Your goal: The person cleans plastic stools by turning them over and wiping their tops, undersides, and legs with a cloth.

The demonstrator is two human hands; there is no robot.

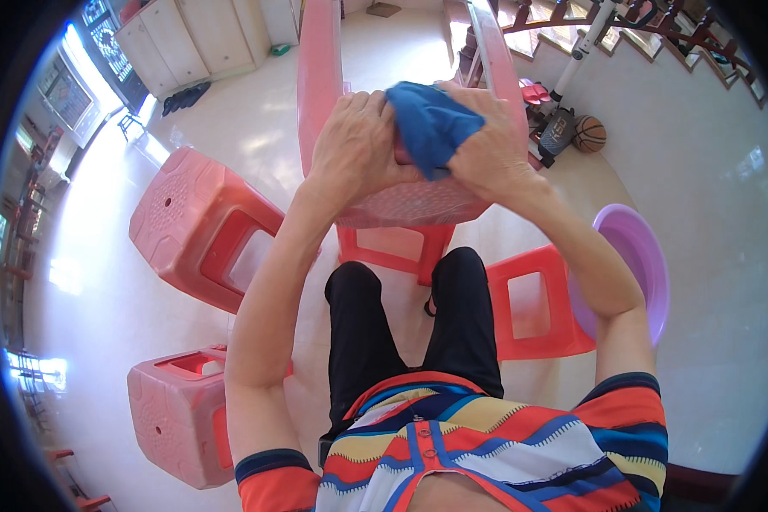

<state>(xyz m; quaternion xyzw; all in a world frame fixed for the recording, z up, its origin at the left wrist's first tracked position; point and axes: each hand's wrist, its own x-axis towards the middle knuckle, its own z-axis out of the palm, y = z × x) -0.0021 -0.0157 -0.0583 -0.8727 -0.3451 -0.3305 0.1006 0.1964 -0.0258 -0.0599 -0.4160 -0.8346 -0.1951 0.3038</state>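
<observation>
In front of my knees a pink plastic stool (422, 203) is tipped over, its dotted seat towards me and its legs pointing away. My left hand (357, 142) grips this stool near the seat's left side, with the fingertips hidden over the far edge. A blue cloth (432, 125) is bunched in my right hand (494, 150), pressed against the stool's right part. The cloth covers some of my right fingers. Below the seat, a red plastic stool frame (387, 257) shows; whether it belongs to a separate stool I cannot tell.
Two pink stools lie tipped on the left, a nearer one (179, 419) and a farther one (198, 224). At right, a purple basin (637, 269) is beside or on a red stool (537, 304). Beyond are a scooter (558, 131), a basketball (590, 134) and a staircase (653, 48).
</observation>
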